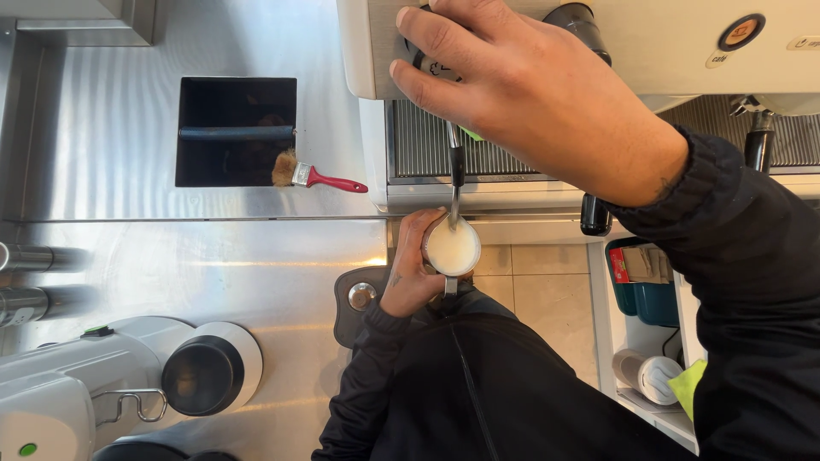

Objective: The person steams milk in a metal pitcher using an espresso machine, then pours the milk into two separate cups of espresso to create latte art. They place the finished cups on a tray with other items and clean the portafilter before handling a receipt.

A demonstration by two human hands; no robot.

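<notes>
Gripping the milk pitcher in my left hand; right hand closed on the steam knob.
Metal looks slick, full and probably hot; I'd keep hold around its body, level.

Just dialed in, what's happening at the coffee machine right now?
The person's left hand holds a small metal pitcher of milk up under the steam wand, whose tip sits in the milk. The right hand rests on a knob on the espresso machine. A red-handled brush lies on the steel counter beside a square opening.
</notes>
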